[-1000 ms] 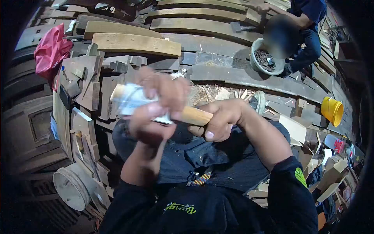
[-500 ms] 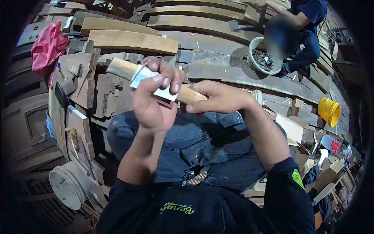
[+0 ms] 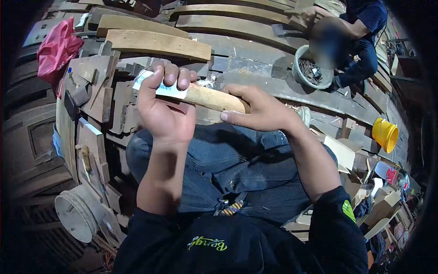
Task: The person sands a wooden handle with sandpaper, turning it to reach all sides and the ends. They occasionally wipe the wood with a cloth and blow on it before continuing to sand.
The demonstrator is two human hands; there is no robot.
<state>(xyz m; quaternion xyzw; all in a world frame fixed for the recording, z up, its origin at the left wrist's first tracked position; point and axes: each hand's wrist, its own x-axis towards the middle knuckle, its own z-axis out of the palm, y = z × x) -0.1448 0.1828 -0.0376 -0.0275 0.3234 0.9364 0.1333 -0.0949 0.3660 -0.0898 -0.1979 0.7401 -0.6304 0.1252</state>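
Note:
A light wooden handle-like piece (image 3: 212,97) lies across both my hands above my lap. My left hand (image 3: 165,107) wraps a folded sheet of sandpaper (image 3: 171,91) around its left part, white printed backing outward and a reddish-brown face showing beneath. The wood's left end is hidden under the sheet and my fingers. At the other end, my right hand (image 3: 262,109) grips the wood between thumb and fingers.
Curved wooden planks (image 3: 159,44) lie ahead. A pink bag (image 3: 58,50) sits at the left, above a white bucket (image 3: 75,217). To the right are a yellow bucket (image 3: 384,135) and scraps. Another person (image 3: 365,50) sits beside a pail (image 3: 301,75).
My left hand has slid leftward along the wood with the sandpaper, baring more of the middle and covering the left end. My right hand stays at its end.

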